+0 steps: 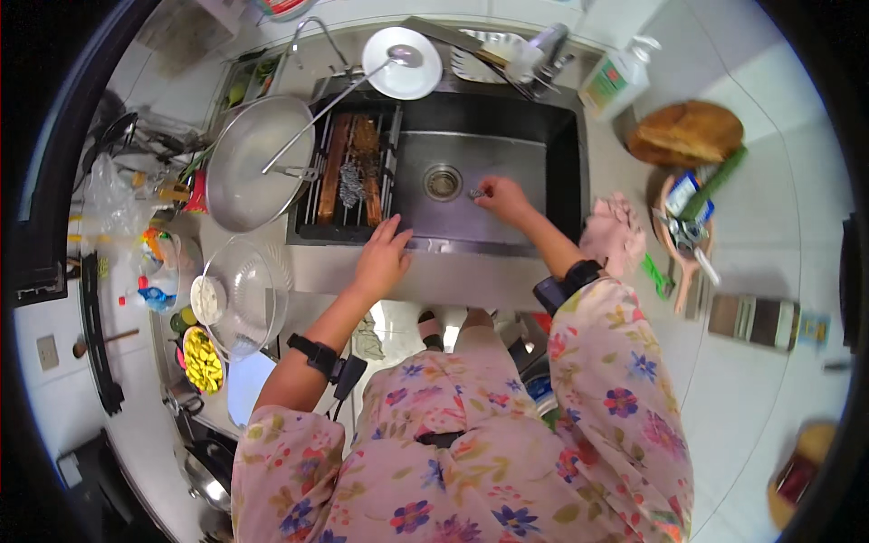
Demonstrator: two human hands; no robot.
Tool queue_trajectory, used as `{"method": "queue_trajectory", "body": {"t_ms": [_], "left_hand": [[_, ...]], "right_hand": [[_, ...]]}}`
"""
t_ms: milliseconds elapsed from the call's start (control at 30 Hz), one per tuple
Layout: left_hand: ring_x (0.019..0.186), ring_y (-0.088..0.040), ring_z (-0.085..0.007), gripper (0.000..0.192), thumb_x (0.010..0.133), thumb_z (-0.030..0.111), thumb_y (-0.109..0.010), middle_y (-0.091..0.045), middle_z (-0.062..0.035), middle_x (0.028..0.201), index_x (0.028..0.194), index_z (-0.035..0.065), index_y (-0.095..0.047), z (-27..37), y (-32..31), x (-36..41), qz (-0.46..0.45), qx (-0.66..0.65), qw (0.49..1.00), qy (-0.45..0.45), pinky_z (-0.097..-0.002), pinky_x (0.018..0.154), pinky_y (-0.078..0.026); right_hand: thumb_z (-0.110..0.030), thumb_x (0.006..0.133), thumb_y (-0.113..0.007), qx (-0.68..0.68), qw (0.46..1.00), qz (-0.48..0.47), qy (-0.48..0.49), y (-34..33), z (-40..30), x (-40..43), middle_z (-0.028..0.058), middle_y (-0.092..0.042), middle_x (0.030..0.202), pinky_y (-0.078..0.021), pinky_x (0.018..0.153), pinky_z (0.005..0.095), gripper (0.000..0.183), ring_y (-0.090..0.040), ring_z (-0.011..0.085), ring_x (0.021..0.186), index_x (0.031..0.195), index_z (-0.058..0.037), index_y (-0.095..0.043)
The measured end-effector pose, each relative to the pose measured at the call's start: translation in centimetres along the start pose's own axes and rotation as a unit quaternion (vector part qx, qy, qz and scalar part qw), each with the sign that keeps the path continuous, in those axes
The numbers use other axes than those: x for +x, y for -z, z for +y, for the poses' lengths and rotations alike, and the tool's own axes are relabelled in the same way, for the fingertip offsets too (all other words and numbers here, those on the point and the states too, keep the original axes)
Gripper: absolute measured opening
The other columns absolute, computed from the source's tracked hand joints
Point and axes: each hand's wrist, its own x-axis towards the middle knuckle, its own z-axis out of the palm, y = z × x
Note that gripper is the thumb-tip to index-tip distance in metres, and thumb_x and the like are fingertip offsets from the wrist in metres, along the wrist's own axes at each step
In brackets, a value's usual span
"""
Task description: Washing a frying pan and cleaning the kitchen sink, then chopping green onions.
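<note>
My right hand (501, 198) is low in the dark sink (502, 163), right of the drain strainer (442, 183), its fingers closed on a small grey metallic piece (477, 193), perhaps steel wool. My left hand (383, 258) rests on the sink's front edge, fingers spread, with nothing in it. Just beyond it, a black rack (395, 136) across the sink's left side holds brown wooden pieces (334, 170) and a steel wool scourer (351, 184).
Left of the sink stand a large steel pan (258, 163) with a long ladle (326, 112) across it, and a clear bowl (244, 298). A white plate (400, 75) sits behind the rack. At right are a pump bottle (618, 78), a pink cloth (614, 234) and a utensil basket (679, 251).
</note>
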Motion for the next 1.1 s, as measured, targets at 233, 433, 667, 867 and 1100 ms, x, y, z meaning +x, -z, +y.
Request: {"method": "queue_trajectory", "body": {"t_ms": [233,433,667,867,1100], "left_hand": [[0.122,-0.043,-0.0339,0.042,0.075,0.013,-0.068,-0.045,-0.0186,0.134,0.115,0.0042,-0.059,-1.0,1.3,2.7,0.016,-0.019,0.996,0.089,-0.0401,0.102,-0.038],[0.119,-0.046,-0.0346,0.04,0.076,0.013,-0.067,-0.049,-0.0182,0.131,0.114,0.0049,-0.06,0.3,0.9,6.9,0.034,-0.021,0.996,0.085,-0.0408,0.1,-0.04],[0.114,-0.051,-0.0343,0.038,0.08,0.018,-0.065,-0.055,-0.0184,0.123,0.115,0.0049,-0.06,0.1,-0.6,11.3,0.003,-0.095,0.991,0.097,-0.0401,0.097,-0.042],[0.098,-0.063,-0.0283,0.037,0.083,0.022,-0.063,-0.065,-0.0171,0.108,0.114,0.0009,-0.061,1.7,-1.6,17.6,-0.015,-0.335,0.919,0.209,-0.0343,0.085,-0.048],[0.084,-0.058,-0.011,0.036,0.09,0.023,-0.059,-0.065,-0.0066,0.1,0.119,0.0029,-0.059,3.0,-2.2,24.7,-0.054,-0.472,0.841,0.258,-0.0251,0.074,-0.045]], "right_hand": [[-0.011,0.075,-0.064,-0.206,0.958,-0.02,0.198,-8.6,6.1,10.0,0.0175,-0.065,0.099,-0.05,0.08,0.0443,0.03,-0.062,0.0357,0.09,0.104,-0.0058,-0.064],[-0.015,0.08,-0.058,-0.253,0.94,-0.207,0.096,-8.7,7.8,10.9,0.0178,-0.064,0.107,-0.0497,0.083,0.0442,0.031,-0.061,0.0357,0.097,0.11,-0.0085,-0.063],[-0.027,0.086,-0.057,-0.152,0.987,0.045,-0.027,3.4,5.6,9.1,0.0198,-0.065,0.094,-0.0498,0.077,0.0465,0.023,-0.062,0.0381,0.088,0.096,-0.0074,-0.066],[-0.036,0.094,-0.045,-0.103,0.948,0.294,-0.065,15.8,3.5,9.7,0.023,-0.064,0.085,-0.0466,0.072,0.0509,0.038,-0.061,0.0432,0.081,0.088,-0.0027,-0.063],[-0.038,0.094,-0.043,-0.11,0.938,0.324,-0.056,21.6,4.3,14.1,0.0243,-0.063,0.084,-0.0447,0.072,0.0507,0.042,-0.06,0.0444,0.081,0.087,-0.0014,-0.063]]}}
